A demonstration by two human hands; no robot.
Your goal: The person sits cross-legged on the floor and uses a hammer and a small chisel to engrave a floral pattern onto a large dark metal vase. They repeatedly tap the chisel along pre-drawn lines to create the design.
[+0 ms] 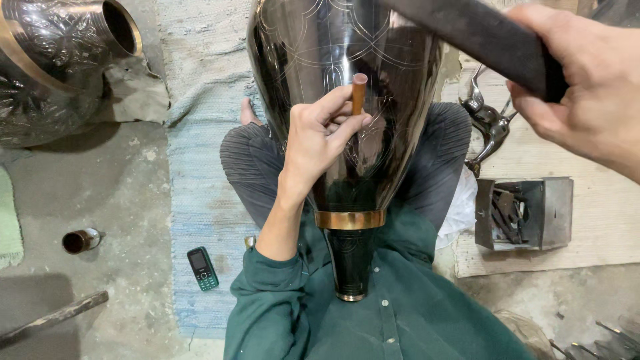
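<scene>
A large dark metal vase (400, 100) with fine engraved lines and a brass band lies across my lap, its narrow neck toward my chest. My left hand (320, 137) rests on the vase and pinches a short copper-coloured chisel (359, 93), its tip set on the surface. My right hand (587, 93) is raised at the upper right, gripping a dark wooden mallet (480, 33) that hangs above the chisel. My crossed legs lie under the vase.
A second engraved metal vessel (47, 67) lies at the upper left. A small bottle (81, 240), a mobile phone (202, 268) and a rod (53, 317) lie on the floor. At the right sit a metal box of tools (560, 213) and metal calipers (490, 127).
</scene>
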